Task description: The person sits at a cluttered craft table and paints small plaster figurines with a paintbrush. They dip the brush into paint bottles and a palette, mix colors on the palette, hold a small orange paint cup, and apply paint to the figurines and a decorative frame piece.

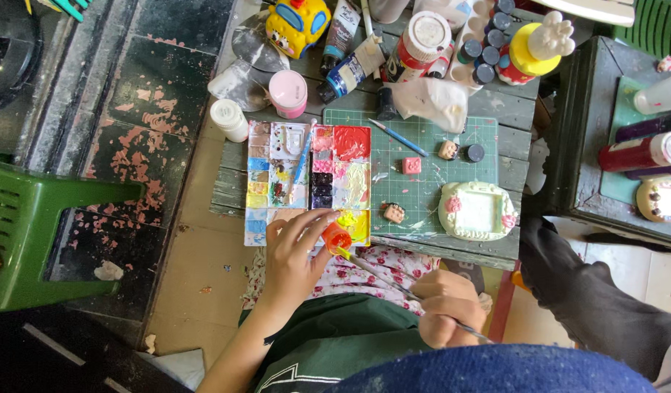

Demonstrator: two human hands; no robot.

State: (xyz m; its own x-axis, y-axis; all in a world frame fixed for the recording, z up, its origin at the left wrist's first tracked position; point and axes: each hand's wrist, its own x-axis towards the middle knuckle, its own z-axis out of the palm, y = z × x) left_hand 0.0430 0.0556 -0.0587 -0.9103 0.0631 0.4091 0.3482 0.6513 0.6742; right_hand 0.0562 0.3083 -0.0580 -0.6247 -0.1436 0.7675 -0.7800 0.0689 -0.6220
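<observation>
Gripping a small orange paint pot [337,237] just below the rectangular white plastic palette [308,178], the left hand [295,256] steadies it while the right hand [448,309], clenched on a thin paintbrush [394,282], loads yellow; the palette's wells already hold many mixed colours

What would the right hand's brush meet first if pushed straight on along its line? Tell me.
The brush in the right hand points up-left; its tip already reaches the orange pot held by the left hand. Beyond lies the palette. Depth is unclear.

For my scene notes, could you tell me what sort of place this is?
Probably a craft painting stall or hobby workshop: a paint palette on a green cutting mat, paint bottles, and a small clay frame.
</observation>
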